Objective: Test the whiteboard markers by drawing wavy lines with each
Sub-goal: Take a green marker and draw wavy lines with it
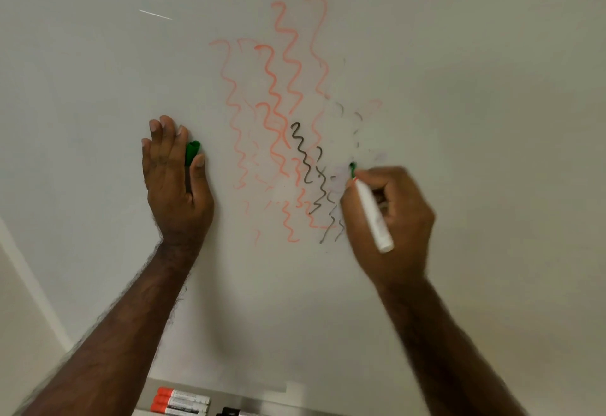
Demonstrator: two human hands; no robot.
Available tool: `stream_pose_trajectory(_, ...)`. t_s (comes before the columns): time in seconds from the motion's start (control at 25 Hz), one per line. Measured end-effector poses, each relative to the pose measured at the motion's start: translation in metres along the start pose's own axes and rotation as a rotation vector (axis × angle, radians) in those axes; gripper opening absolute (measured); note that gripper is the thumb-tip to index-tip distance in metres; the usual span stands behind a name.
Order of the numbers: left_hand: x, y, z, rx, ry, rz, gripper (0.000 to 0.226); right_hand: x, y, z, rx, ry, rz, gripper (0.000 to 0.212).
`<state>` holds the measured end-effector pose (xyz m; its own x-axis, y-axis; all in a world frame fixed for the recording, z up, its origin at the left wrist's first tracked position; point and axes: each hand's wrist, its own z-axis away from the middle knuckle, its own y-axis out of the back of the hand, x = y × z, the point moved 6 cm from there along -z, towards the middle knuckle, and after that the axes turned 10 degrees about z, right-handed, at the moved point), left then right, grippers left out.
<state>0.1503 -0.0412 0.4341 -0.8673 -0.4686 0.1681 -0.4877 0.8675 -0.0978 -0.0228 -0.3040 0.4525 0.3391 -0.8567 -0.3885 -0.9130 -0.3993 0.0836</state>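
One green marker (372,210) gripped by right-hand fingers (360,176).

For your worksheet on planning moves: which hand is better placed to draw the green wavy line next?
Right. The right hand grips the green marker, its tip at the whiteboard; the left hand only holds the green cap.

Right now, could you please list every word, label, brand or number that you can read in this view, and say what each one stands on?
No text can be read here.
Red-capped markers in the tray: printed labels, too blurred to read.
Black-capped marker: label cut off at the frame edge.
Green marker in the right hand: faint print, not readable.
Whiteboard: only red and black wavy lines, no words.
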Motion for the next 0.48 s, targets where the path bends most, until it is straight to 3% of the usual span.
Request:
stream_pose_trajectory(0.12,0.004,0.003,0.004,-0.029,0.027,0.004,0.041,0.008,-0.013,0.029,-0.152,-0.029,-0.054,0.010)
stream_pose_trajectory(0.32,0.023,0.020,0.010,-0.079,0.225,0.135,0.040,0.017,-0.016,0.045,-0.357,-0.501,-0.418,0.015)
stream_pose_trajectory(0.48,0.043,0.046,0.042,-0.123,0.446,0.277,0.035,0.009,-0.025,0.060,-0.541,-0.632,-0.677,0.019)
